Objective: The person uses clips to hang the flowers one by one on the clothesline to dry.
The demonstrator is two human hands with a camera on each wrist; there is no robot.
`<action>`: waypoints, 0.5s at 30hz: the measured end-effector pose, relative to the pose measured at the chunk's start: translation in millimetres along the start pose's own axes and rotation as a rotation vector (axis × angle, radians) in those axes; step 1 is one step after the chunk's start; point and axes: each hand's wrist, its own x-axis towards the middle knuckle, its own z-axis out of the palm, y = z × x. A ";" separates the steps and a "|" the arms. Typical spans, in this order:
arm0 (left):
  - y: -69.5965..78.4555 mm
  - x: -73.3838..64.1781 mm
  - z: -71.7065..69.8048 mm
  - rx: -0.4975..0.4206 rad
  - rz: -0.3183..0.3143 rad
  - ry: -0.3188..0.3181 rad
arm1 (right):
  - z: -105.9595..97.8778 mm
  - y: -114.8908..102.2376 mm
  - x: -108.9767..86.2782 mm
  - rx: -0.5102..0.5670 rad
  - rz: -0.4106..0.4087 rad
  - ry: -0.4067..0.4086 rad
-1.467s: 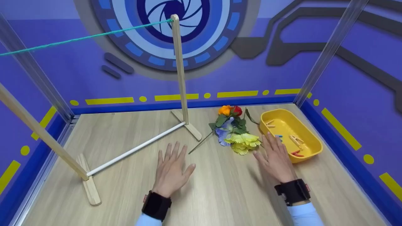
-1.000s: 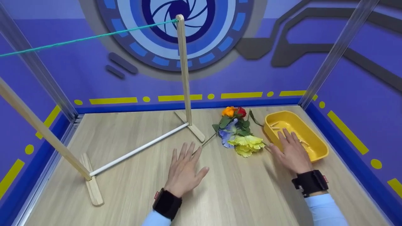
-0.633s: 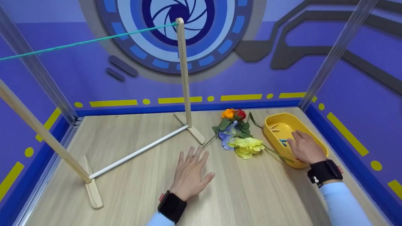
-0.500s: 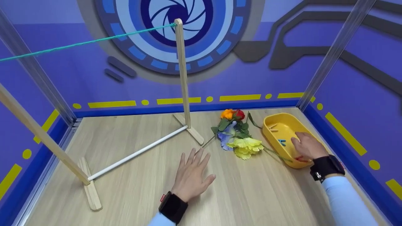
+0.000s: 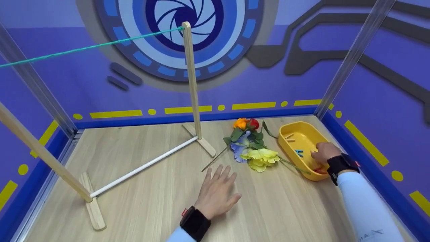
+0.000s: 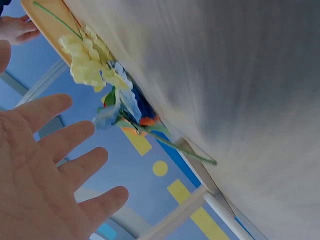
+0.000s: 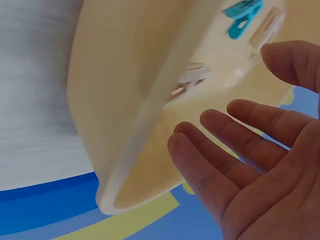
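My right hand (image 5: pixel 326 153) reaches down into a yellow tray (image 5: pixel 285 148) at the table's right. In the right wrist view its fingers (image 7: pixel 205 170) are loosely bent and the thumb stands apart, with nothing between them. A blue clothespin (image 5: pixel 299 153), a red clothespin (image 5: pixel 320 170) and pale wooden clothespins (image 5: pixel 289 137) lie on the tray floor; the hand hides part of it. In the right wrist view a wooden clothespin (image 7: pixel 267 27) shows close to the thumb. My left hand (image 5: pixel 216 195) is over the table, fingers spread and holding nothing, short of the artificial flowers (image 5: pixel 260 158).
A wooden stand (image 5: pixel 192 84) carries a green string (image 5: pixel 90 45) across the upper left, with a white rod (image 5: pixel 144 167) joining its feet. Flower stems (image 5: pixel 215 159) reach over the table; one overlaps the tray's edge. Blue patterned walls (image 5: pixel 151 94) enclose the table.
My right hand has moved from the tray's near left edge rightward and down into it, its fingers bending. My left hand has drifted to the right, still spread.
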 end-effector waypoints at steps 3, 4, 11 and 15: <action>4.3 1.5 2.3 -0.005 0.003 -0.027 | 3.7 -0.1 3.5 -0.006 0.023 -0.016; 5.4 1.8 3.0 0.001 0.006 -0.028 | 4.7 -1.0 3.8 -0.013 0.029 -0.018; 10.7 3.1 7.3 0.051 0.027 -0.029 | 3.6 -12.6 -2.8 -0.029 0.070 -0.038; 12.3 4.6 9.0 0.052 0.035 -0.037 | 2.6 -10.8 -3.4 -0.083 0.048 -0.026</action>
